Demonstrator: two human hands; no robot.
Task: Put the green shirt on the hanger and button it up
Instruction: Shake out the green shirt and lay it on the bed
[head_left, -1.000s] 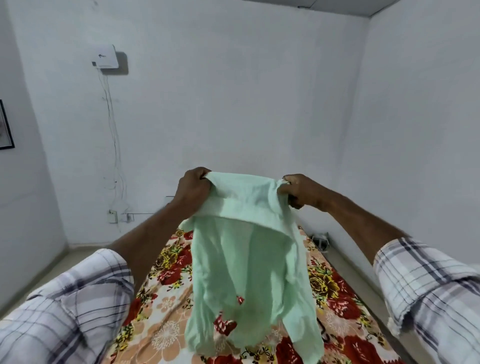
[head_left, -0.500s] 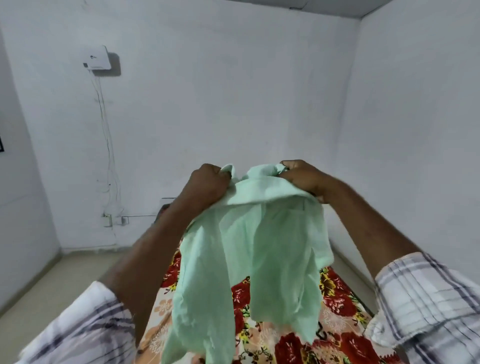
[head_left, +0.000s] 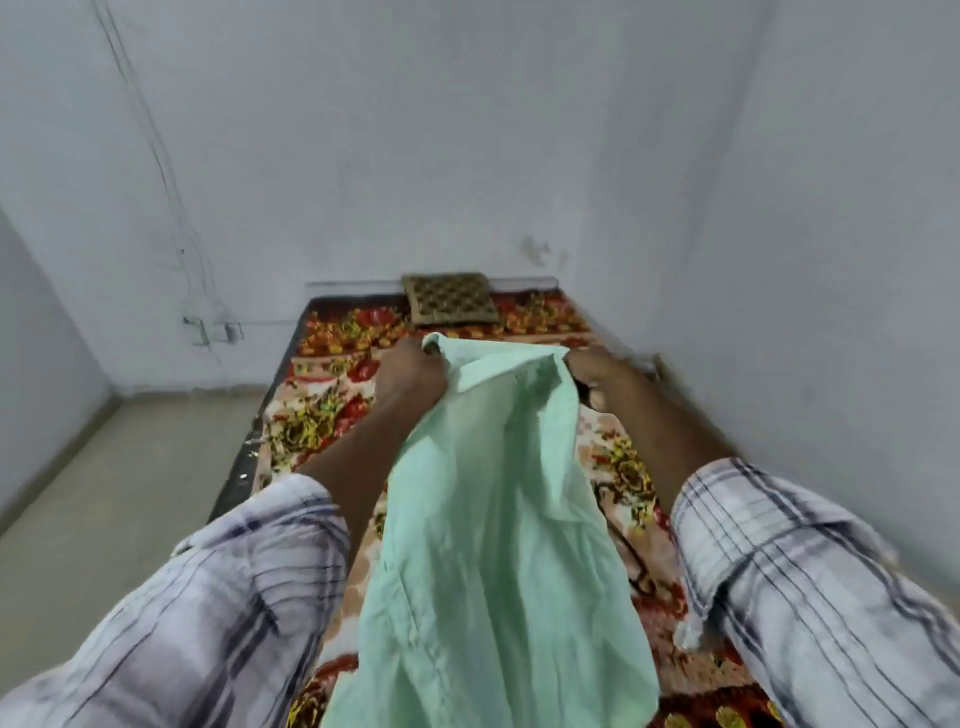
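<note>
No readable writing, brand or label anywhere in view. Far left: grey wall with thin cables (head_left: 171, 208) running down to a socket (head_left: 213, 330) near the floor; bare beige floor (head_left: 104, 493) below. Left plaid sleeve (head_left: 208, 613) comes in from the bottom left, forearm bare. Left hand (head_left: 410, 382) is closed in a fist on the upper left edge of the green shirt (head_left: 488, 545), fabric bunched inside the fingers. The shirt is held up in the air over the bed (head_left: 311, 415), between both arms; its long axis runs from the hands at top centre down toward the camera, top edge at the far end, loose end hanging past the bottom of the frame. Top edge is stretched roughly level between the two hands. Which end is the collar is not clear; the picture is motion-blurred. Beyond the shirt, a patterned cushion (head_left: 449, 306) sits at the far end of the floral bedspread, against the wall. Right hand (head_left: 597, 371) is clenched on the upper right edge of the shirt, fingers mostly hidden by cloth. Right plaid sleeve (head_left: 810, 587) fills the lower right.
</note>
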